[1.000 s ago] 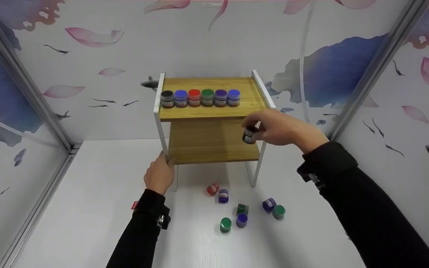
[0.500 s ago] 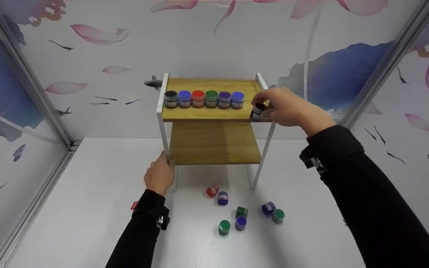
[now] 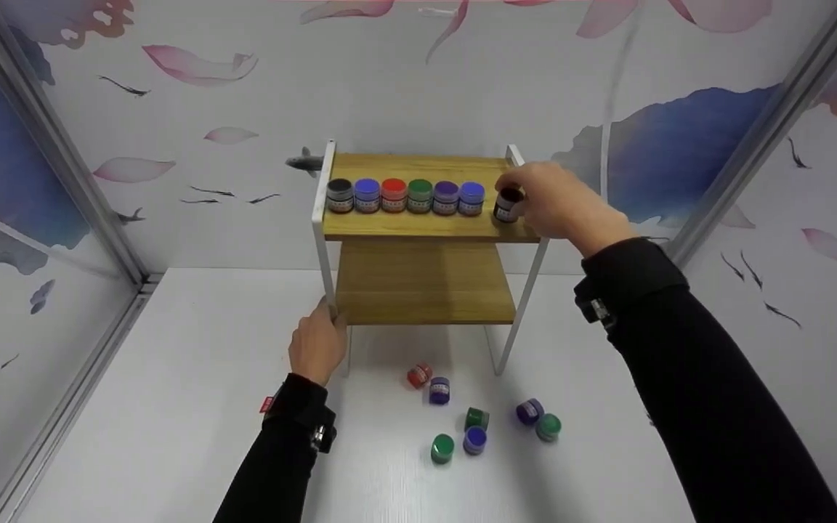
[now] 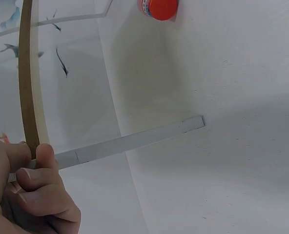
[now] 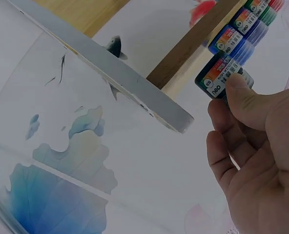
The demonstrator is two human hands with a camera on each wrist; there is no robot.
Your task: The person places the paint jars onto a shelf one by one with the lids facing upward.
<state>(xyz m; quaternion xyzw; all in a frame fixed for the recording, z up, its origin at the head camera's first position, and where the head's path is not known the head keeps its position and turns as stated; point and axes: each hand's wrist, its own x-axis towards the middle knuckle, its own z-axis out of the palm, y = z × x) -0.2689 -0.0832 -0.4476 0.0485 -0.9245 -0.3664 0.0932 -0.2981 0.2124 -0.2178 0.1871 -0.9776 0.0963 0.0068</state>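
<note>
Bright, even overhead light, soft shadows under the shelf (image 3: 418, 218), wide-angle bending at edges, slight wrist-view blur.

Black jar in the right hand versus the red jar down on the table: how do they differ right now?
The black jar is up at the top shelf, at the right end of the jar row; the red jar lies on the white table. The black jar is upright and pinched by the right hand; the red jar is tipped on its side, untouched. Both are small, lidded, labelled jars.
</note>
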